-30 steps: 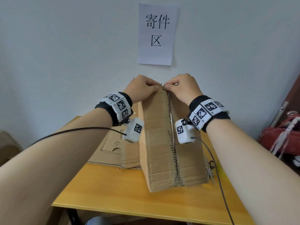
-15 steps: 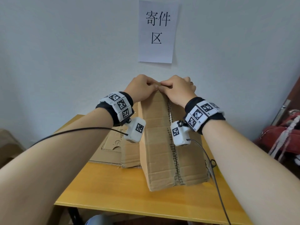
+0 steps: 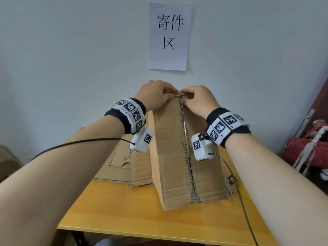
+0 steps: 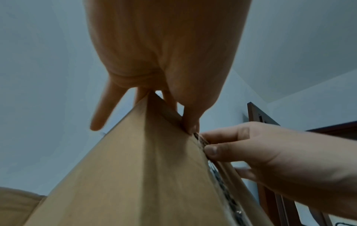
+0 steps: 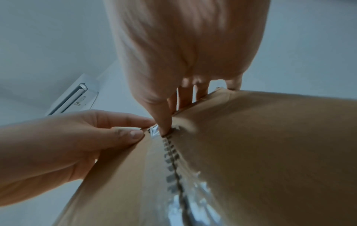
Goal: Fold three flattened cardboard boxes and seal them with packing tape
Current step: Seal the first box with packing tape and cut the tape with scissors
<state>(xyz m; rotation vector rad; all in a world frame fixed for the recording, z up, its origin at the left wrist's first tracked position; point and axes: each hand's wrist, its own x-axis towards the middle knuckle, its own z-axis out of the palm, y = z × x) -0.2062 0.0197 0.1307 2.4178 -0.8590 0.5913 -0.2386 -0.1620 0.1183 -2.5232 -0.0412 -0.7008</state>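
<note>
A tall brown cardboard box (image 3: 174, 157) stands on the wooden table (image 3: 124, 210), its flap seam facing me. Clear shiny tape (image 5: 193, 198) runs along that seam. Both hands meet at the seam's top end. My left hand (image 3: 171, 95) pinches the box's top edge, thumb in front and fingers behind (image 4: 170, 116). My right hand (image 3: 184, 98) grips the same edge from the right, its thumb (image 5: 164, 130) pressed on the tape end at the seam. From the right wrist view the left hand's thumb and forefinger (image 5: 142, 128) close on the flap edge.
Flattened cardboard (image 3: 120, 162) lies behind and left of the box. A small metal tool (image 3: 229, 185) sits at the box's right foot, by my wrist cable. A paper sign (image 3: 169, 36) hangs on the wall. A red bag (image 3: 305, 146) is off the table's right.
The right hand slid left against the left hand, then back to the top of the seam, its thumb now down on it. The left hand and the box have held still.
</note>
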